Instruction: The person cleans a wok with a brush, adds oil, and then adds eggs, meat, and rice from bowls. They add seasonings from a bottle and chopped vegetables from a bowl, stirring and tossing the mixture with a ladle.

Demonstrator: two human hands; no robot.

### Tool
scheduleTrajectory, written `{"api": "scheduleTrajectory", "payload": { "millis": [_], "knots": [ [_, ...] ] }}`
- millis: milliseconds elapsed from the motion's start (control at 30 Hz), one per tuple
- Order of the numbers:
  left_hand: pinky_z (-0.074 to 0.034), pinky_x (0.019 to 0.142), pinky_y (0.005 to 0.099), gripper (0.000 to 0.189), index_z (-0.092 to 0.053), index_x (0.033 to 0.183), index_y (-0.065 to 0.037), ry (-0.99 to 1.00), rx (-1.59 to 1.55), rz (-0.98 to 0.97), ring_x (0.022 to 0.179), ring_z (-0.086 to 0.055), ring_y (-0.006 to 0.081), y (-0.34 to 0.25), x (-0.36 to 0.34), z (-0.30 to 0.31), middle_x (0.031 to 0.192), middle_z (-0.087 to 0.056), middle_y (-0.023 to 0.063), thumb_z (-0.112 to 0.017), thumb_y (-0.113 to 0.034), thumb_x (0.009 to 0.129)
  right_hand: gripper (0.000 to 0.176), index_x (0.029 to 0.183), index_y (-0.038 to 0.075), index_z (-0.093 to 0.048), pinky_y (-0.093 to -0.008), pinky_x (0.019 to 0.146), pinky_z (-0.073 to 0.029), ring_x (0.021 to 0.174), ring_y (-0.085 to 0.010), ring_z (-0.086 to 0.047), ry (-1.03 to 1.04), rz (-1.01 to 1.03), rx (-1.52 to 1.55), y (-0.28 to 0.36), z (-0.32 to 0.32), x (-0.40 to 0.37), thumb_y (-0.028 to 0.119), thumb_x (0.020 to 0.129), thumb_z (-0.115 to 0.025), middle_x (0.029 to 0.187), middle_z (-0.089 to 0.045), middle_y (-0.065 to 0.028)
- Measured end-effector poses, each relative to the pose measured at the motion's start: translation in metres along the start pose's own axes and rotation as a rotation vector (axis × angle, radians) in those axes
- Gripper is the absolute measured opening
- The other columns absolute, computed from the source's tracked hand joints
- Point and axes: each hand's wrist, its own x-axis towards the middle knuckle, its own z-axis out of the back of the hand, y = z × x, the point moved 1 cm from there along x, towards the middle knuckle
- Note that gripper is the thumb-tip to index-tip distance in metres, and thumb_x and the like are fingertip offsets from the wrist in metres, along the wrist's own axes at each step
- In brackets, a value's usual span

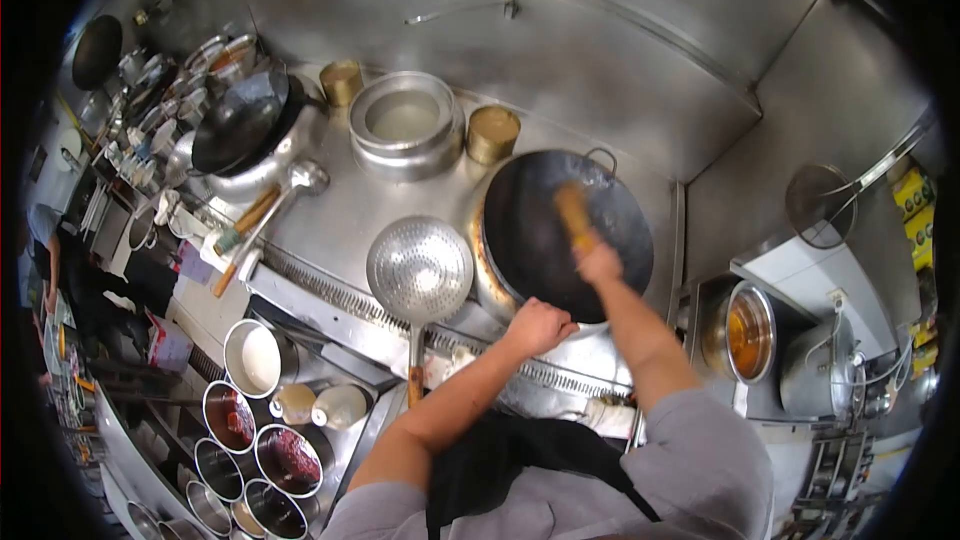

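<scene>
A large dark wok [520, 210] sits on the stove, a loop handle on its far rim. My right hand [599, 264] is closed round a bamboo wok brush [573, 208], whose head is over the inside of the wok and blurred by motion. At the near rim of the wok, my left hand [541, 328] is closed on its edge; the part inside the fingers is hidden. Just left of the wok lies a perforated skimmer [420, 268], its wooden-ended handle pointing toward me.
Behind the skimmer stands a metal pot [403, 155] of liquid, between two brass-coloured tins [494, 134]. Another wok [240, 128] and a ladle [306, 178] are farther left. Several sauce containers [253, 358] stand at lower left. A pot of orange liquid [752, 332] is at right.
</scene>
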Motion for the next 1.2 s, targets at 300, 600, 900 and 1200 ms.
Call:
{"api": "scheduleTrajectory", "payload": {
  "millis": [300,600,900,1200],
  "knots": [
    [-0.047,0.074,0.0445,0.028,-0.069,0.073,-0.006,-0.133,-0.089,-0.014,0.074,-0.066,0.0318,-0.005,-0.004,0.003,0.074,-0.068,0.0125,-0.064,-0.03,0.088,0.056,0.137,0.035,-0.054,-0.0424,0.1,-0.047,0.118,-0.0268,-0.06,0.557,0.365,-0.381,-0.142,0.103,0.026,0.053,0.085,-0.065,0.128,-0.064,-0.0088],
    [-0.049,0.074,0.0454,0.028,-0.069,0.074,-0.005,-0.022,-0.144,0.028,0.076,-0.066,0.0334,0.003,0.003,0.002,0.075,-0.068,0.0136,-0.065,-0.029,0.087,0.072,0.151,0.031,-0.03,-0.0505,0.086,-0.052,0.102,-0.0394,-0.065,-0.34,-0.201,0.27,-0.042,0.03,0.073,0.05,0.089,-0.061,0.109,-0.068,-0.0197],
    [-0.047,0.07,0.0445,0.034,-0.068,0.072,-0.007,-0.109,-0.097,-0.046,0.072,-0.066,0.0315,0.006,0.002,-0.006,0.071,-0.068,0.0122,-0.063,-0.035,0.09,0.054,0.126,0.015,-0.062,-0.0415,0.088,-0.053,0.105,-0.0317,-0.066,0.143,0.103,-0.353,-0.053,0.052,0.034,0.051,0.086,-0.062,0.112,-0.069,-0.0154],
    [-0.046,0.072,0.045,0.035,-0.068,0.073,-0.008,-0.063,-0.157,-0.011,0.071,-0.066,0.0321,0.015,0.003,-0.005,0.07,-0.067,0.0122,-0.062,-0.037,0.09,0.068,0.152,0.034,-0.026,-0.0504,0.084,-0.052,0.097,-0.0396,-0.066,-0.514,-0.3,0.131,-0.102,0.075,0.047,0.049,0.093,-0.056,0.106,-0.065,-0.0207]
  ]
}}
